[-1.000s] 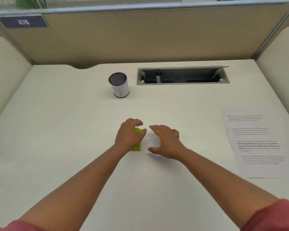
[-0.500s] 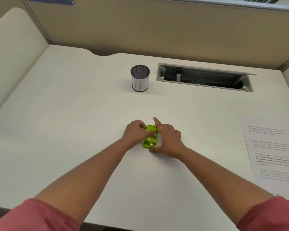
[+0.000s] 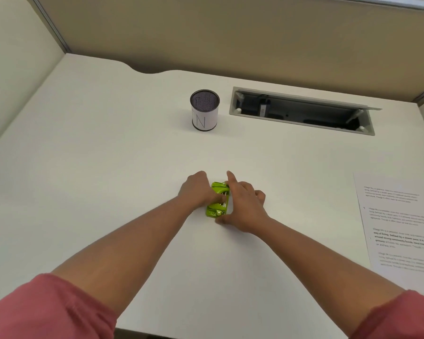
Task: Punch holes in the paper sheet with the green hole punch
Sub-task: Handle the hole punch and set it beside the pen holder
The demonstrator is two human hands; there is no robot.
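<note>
Now our right hand point(image 3: 242, 206) has closed in; with our left hand point(image 3: 197, 192) we clasp the green hole punch point(image 3: 217, 201) mid-desk point(image 3: 108, 167). Paper sheet point(image 3: 399, 231) lies far right, mesh cup point(image 3: 204, 110) beyond.

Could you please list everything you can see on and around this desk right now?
Small green plastic hole punch: one, lime green, middle of the desk, between the hands.
Printed white paper sheet: one visible, white with black text, right edge of the desk.
Cylindrical mesh pen cup: one, dark mesh with white label, far centre.
Open cable tray: one, grey, recessed at the far right.
White desk: one.
Beige partition panels: behind and at the sides.
Left hand: on the punch.
Right hand: on the punch.
Pink sleeves: two.
</note>
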